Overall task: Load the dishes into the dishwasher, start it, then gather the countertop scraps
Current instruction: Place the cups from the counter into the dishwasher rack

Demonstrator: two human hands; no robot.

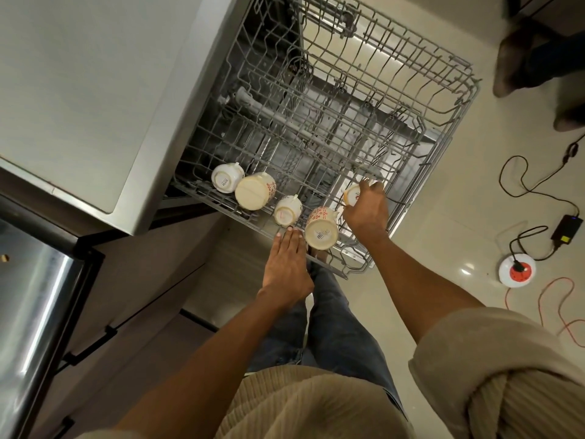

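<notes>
The grey wire upper rack [449, 131] of the dishwasher is pulled out over the floor. Along its near edge sit upturned cream cups: a small one [226, 178], a larger red-patterned one [254, 192], another small one [286, 210] and a red-patterned mug [321, 229] with a barcode sticker. My right hand [367, 213] is closed on a further small cup [352, 195] at the rack's right side. My left hand [286, 267] lies flat, fingers together, with its fingertips against the rack's front rim, holding nothing.
The grey countertop [79, 90] lies to the left, with a steel sink [34, 286] below it. On the tiled floor at right are a white socket reel [517, 270], a black adapter [566, 229] and cables. Another person's feet [519, 61] stand at the upper right.
</notes>
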